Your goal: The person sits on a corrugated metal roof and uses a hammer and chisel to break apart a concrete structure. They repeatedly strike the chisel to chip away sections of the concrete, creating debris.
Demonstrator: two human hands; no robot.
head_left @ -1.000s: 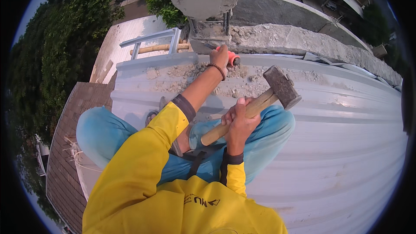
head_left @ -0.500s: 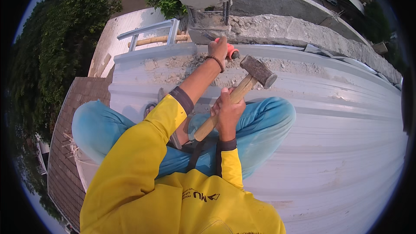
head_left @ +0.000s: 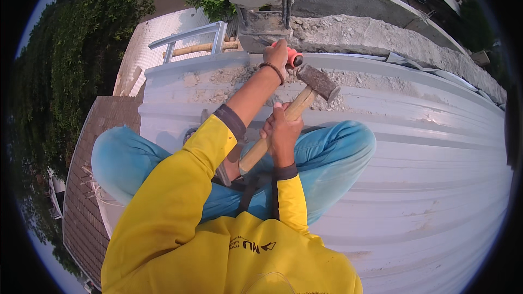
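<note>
The chisel (head_left: 293, 58) with a red grip stands at the broken concrete edge (head_left: 348, 30) above the metal roof (head_left: 414, 185), and the left hand (head_left: 277, 54) is closed around it. The right hand (head_left: 282, 130) grips the wooden handle of the hammer (head_left: 317, 81), whose head is just beside the chisel top. The work seems to be the chipping step; the next blow needs a straight hit, clear of the left fingers.

Hammer (head_left: 305, 95) btwn chisel (head_left: 293, 58) & legs (head_left: 327, 155).

Soft daylight, sharp centre, fisheye-bent edges, black corners.
</note>
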